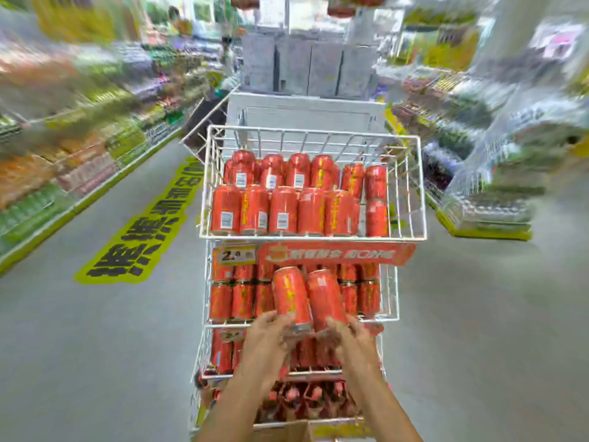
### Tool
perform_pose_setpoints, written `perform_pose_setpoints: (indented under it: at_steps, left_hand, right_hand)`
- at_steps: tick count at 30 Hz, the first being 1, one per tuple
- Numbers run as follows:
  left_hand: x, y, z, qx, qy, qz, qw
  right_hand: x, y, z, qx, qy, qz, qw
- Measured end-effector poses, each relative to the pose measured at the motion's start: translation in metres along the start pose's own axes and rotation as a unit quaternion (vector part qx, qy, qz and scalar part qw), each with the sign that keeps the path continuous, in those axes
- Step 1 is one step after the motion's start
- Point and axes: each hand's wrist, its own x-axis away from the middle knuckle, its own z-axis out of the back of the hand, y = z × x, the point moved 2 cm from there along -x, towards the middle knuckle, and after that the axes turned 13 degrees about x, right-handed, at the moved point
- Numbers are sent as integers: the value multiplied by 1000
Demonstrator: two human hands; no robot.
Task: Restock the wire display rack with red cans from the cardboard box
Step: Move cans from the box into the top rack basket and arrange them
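With the left grip [271,333] curled round one red can [291,295] and the right grip [350,336] round another [325,298], both before the wire display rack's [396,291] middle tier (fingers blurred), lift them clear of the top basket's [314,238] front edge and set them upright.

Two arms are picked up here, both bare. The left forearm [236,397] is seen uncovered from the lower edge of view right up to the wrist, and the right forearm [382,400] is seen the same way. The left grip [267,336] and the right grip [350,338] are shown ungloved too, their fingers smeared by motion blur; finer detail cannot be made out.
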Motion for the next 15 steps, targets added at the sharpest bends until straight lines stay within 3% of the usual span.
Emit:
perform_pose_setpoints:
  at_steps: [7, 15]
  left_hand:
    - [-38, 34, -88, -193, -27, -116, 974]
    - [-87, 78, -187, -313, -32, -205, 927]
  right_hand:
    - [-44, -121, 66, 91, -27, 143, 985]
    - [-122, -198, 107, 170, -41, 190, 966]
